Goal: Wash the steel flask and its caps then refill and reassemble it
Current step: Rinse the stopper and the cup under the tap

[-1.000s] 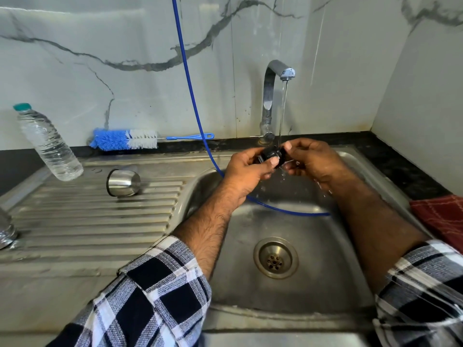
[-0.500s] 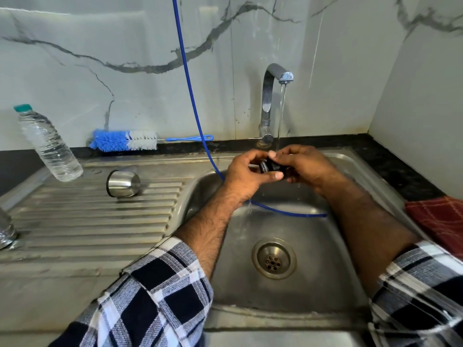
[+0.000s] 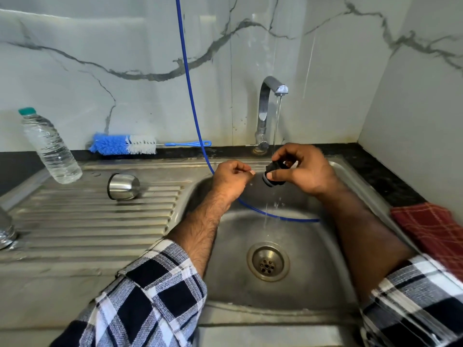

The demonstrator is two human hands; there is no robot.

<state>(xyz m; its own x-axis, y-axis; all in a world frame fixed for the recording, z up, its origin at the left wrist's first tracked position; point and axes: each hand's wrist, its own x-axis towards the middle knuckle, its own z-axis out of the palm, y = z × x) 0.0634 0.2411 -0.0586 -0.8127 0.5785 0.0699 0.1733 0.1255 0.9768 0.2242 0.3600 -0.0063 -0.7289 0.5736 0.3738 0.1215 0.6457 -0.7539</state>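
My right hand (image 3: 304, 169) grips a small black inner cap (image 3: 273, 173) under the thin stream of water from the steel tap (image 3: 265, 106), over the sink basin (image 3: 310, 279). Just left of the cap, my left hand (image 3: 231, 180) is loosely curled and holds nothing. A steel outer cap cup (image 3: 124, 187) lies on its side on the ribbed drainboard (image 3: 82, 221). At the far left edge only the base of the steel flask (image 3: 6, 231) shows.
A clear water bottle (image 3: 48, 146) with a green lid stands at the back left. A blue and white bottle brush (image 3: 125, 144) lies along the wall. A blue hose (image 3: 193, 106) hangs down into the sink. A red checked cloth (image 3: 436, 231) lies at the right.
My left hand has let go of the black cap and pulled back to the left. My right hand now holds the cap alone under the stream.
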